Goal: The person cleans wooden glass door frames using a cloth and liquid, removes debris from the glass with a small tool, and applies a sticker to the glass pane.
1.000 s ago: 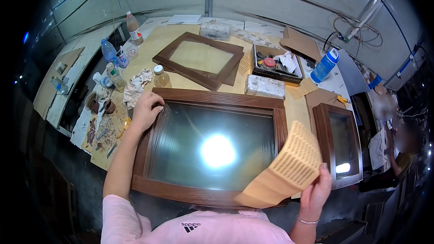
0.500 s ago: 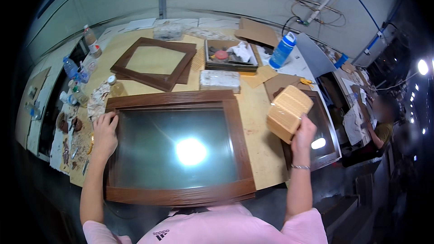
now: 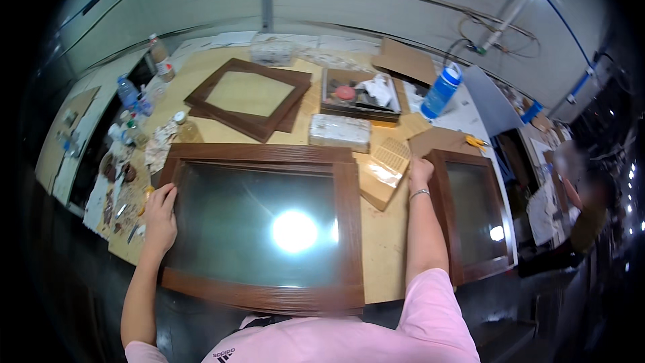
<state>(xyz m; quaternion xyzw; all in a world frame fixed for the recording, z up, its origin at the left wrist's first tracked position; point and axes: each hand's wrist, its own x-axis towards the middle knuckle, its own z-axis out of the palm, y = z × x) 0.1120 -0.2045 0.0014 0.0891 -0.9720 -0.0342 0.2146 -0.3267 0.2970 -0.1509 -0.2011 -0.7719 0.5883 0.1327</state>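
Note:
In front of me lies a large brown wood-look frame with a glass pane (image 3: 255,222), a bright lamp reflected in it. My left hand (image 3: 161,215) grips its left edge with curled fingers. Right of this frame, my right hand (image 3: 421,173) is closed at the right edge of a tan block (image 3: 385,172) with a waffle-textured top and shiny, film-like patches. The block is low over the board or resting on it; which one, I cannot tell. Close to the right hand's other side is a smaller brown glazed frame (image 3: 476,218).
Two brown frames (image 3: 248,97) lie stacked behind the large one. A white-topped block (image 3: 340,132), a box of odds and ends (image 3: 360,97) and a blue bottle (image 3: 441,93) stand farther back. Several bottles and tools line the left side. Another person (image 3: 581,208) sits at the far right.
My right hand has brought the tan block left and down, between the two glazed frames, uncovering the smaller one. My left hand stays at the large frame's left edge. The view has shifted slightly.

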